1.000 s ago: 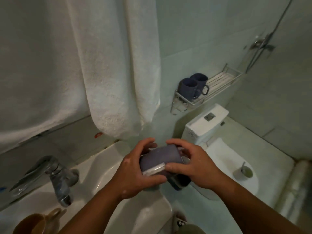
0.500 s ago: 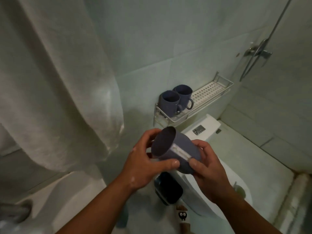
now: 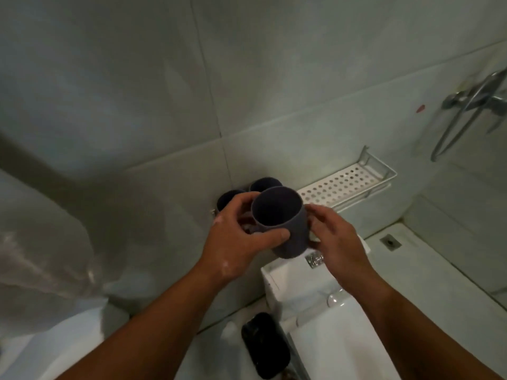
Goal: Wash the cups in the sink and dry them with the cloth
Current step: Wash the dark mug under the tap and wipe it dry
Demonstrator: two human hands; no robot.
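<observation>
The room is dim and greenish. The towel (image 3: 41, 256) left of the shelf (image 3: 345, 185) looks blurry; edges bend.

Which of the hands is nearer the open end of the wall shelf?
Right. The right hand is at the held cup's right side, just below the shelf. The left hand grips the cup's left side, in front of the two shelved cups.

two bare forearms reach into view from the bottom edge, with no sleeves, watch or rings showing. the left hand (image 3: 236, 242) has small wet, glistening spots on its back; the right hand (image 3: 338, 242) shows none.
</observation>
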